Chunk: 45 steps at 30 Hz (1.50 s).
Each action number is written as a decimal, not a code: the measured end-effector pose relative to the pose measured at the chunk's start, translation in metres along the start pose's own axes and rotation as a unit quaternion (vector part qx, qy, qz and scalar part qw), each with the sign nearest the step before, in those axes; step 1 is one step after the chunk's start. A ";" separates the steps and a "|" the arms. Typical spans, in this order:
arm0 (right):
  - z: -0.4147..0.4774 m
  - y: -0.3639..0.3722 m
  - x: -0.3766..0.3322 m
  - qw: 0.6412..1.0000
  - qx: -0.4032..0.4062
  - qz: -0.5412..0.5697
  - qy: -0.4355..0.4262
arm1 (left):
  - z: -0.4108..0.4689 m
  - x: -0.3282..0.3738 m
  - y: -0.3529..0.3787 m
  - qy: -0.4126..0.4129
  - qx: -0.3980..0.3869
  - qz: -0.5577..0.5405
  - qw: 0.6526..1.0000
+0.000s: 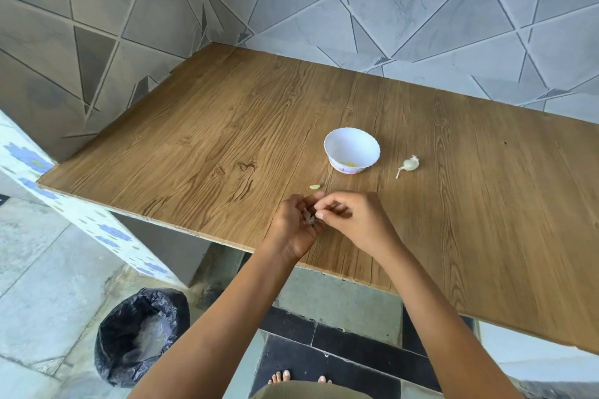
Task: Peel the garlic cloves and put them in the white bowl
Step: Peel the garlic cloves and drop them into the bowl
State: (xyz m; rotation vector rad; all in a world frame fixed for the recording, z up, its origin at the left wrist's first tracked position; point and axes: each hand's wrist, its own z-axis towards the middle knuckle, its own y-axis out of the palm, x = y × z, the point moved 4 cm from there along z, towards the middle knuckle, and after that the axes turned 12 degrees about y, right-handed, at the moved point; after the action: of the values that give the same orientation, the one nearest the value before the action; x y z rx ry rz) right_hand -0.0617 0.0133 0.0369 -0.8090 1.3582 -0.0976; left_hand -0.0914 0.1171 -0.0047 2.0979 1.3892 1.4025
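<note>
The white bowl [352,150] stands on the wooden table [227,126] and holds pale yellow peeled cloves at its bottom. Right of the bowl lies a remnant of the garlic head [410,165] with its stalk. One peeled clove [315,186] lies on the table just beyond my hands. My left hand [296,225] is cupped around garlic skins and a clove [310,219]. My right hand [351,220] pinches at that clove with thumb and forefinger. Both hands hover near the table's front edge.
A bin lined with a black bag [142,334] stands on the floor below the table's left front. Tiled walls [324,3] close the table's far sides. My bare toes [285,376] show under the table edge.
</note>
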 end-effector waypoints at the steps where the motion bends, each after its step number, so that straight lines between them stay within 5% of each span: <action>1: 0.001 0.003 -0.001 0.999 -0.008 -0.040 -0.016 | -0.001 -0.001 0.001 -0.001 -0.001 0.001 1.000; 8: -0.002 -0.002 -0.004 0.978 0.120 -0.152 -0.079 | 0.001 -0.003 0.001 0.000 -0.006 -0.005 1.000; 13: 0.013 -0.009 0.026 0.981 0.154 -0.122 -0.009 | 0.003 0.001 -0.004 -0.007 -0.009 -0.043 0.999; 18: 0.038 0.006 0.046 0.978 0.087 -0.168 0.084 | 0.005 0.010 -0.017 -0.002 0.006 -0.057 0.998; 30: 0.062 0.025 0.043 0.948 0.020 -0.287 0.133 | 0.014 0.019 -0.024 -0.001 0.021 -0.051 0.998; 34: 0.050 0.020 0.018 0.986 0.010 -0.169 -0.005 | 0.015 0.020 -0.020 -0.001 0.021 -0.052 0.998; 37: 0.038 0.023 -0.008 0.971 0.015 -0.211 -0.109 | 0.014 0.021 -0.013 -0.001 0.018 -0.047 0.999; 45: 0.023 0.012 -0.009 0.974 0.109 -0.172 -0.095 | 0.008 0.018 -0.005 0.028 0.008 -0.031 0.999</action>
State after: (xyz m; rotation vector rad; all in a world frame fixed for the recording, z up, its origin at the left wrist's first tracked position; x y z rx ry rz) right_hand -0.0481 0.0369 0.0376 -0.8366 0.9980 -0.4241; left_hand -0.0861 0.1362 -0.0019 2.0204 1.4787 1.4415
